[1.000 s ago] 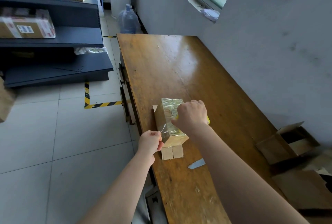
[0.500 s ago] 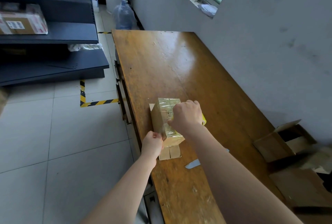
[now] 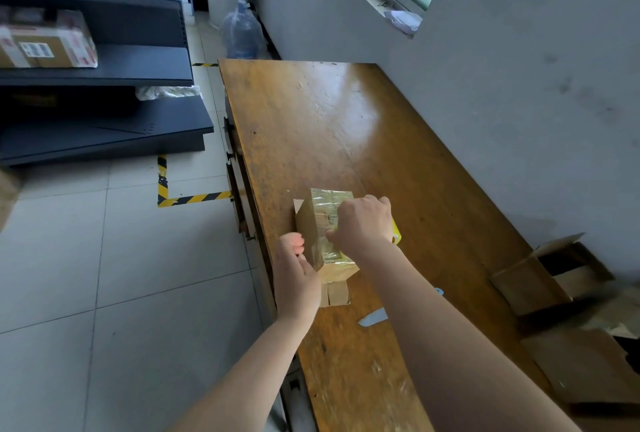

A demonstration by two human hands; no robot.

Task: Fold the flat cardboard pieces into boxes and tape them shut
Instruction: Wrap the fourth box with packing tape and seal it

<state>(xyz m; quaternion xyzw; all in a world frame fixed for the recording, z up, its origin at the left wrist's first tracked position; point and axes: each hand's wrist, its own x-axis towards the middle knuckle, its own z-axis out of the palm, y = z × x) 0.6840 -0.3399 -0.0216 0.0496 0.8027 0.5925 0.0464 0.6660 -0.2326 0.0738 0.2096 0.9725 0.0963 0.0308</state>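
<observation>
Head view: the left hand (image 3: 298, 268) lay flat against the taped box (image 3: 320, 220); the right hand (image 3: 363, 223) gripped a yellow dispenser (image 3: 396, 235) at its top.

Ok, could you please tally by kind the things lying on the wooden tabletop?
Tape-wrapped cardboard box: 1
Pale blade-shaped tool: 1
Yellow item, mostly hidden behind the right hand: 1
Total: 3

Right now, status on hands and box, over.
Left hand pressed against box side. Right hand gripping yellow tape dispenser on top. Box glossy with tape, near-end flaps open. Pale blade-shaped piece beside right forearm.
</observation>
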